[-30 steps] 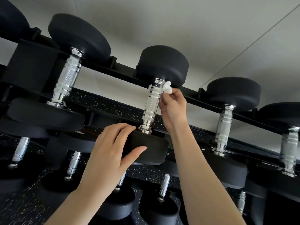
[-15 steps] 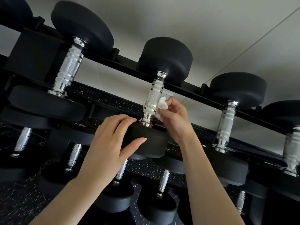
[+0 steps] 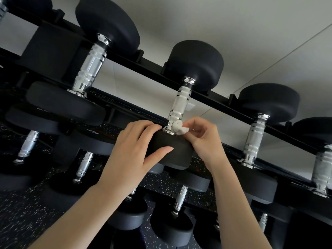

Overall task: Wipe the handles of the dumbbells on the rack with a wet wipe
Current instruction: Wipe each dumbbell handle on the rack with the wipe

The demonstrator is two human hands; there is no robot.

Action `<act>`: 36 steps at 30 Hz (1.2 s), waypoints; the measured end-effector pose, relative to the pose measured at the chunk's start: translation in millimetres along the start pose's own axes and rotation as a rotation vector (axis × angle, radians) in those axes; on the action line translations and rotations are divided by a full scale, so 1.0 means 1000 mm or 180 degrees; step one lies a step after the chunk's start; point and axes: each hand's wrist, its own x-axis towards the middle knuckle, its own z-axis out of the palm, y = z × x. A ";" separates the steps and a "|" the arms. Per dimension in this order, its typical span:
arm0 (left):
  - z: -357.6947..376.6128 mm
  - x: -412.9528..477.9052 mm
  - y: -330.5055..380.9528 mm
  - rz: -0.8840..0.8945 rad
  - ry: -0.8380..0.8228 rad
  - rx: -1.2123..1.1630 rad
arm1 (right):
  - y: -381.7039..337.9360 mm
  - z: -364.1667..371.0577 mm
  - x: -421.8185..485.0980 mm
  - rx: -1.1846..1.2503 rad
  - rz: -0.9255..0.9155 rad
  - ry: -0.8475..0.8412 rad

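A black dumbbell with a knurled chrome handle (image 3: pixel 179 105) lies across the top tier of the black rack (image 3: pixel 152 69). My right hand (image 3: pixel 204 139) pinches a small bunched white wet wipe (image 3: pixel 178 127) against the near end of that handle, just above the front weight head (image 3: pixel 172 151). My left hand (image 3: pixel 133 155) wraps over the left side of the same front head, thumb along its rim. Part of the head is hidden by both hands.
More dumbbells sit on the top tier to the left (image 3: pixel 89 67) and right (image 3: pixel 255 139), with another at the far right edge (image 3: pixel 321 169). Lower tiers hold smaller dumbbells (image 3: pixel 179 200). Speckled black flooring (image 3: pixel 21 209) shows below, a pale wall behind.
My right hand has slid the wipe down the handle from the far end by the rear head to the near end. My left hand has kept its hold on the front head.
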 end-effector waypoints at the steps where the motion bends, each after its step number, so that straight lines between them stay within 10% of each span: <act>1: 0.000 0.000 -0.001 0.0005 -0.0005 -0.0019 | 0.000 0.000 -0.001 -0.0117 -0.0050 0.0070; 18: -0.017 0.013 -0.029 0.0384 -0.0648 -0.0538 | -0.044 0.021 0.018 -0.2501 -0.0590 -0.0142; 36: -0.012 0.014 -0.044 0.0465 -0.0684 -0.0867 | -0.049 0.022 0.067 -0.2455 -0.1185 0.1905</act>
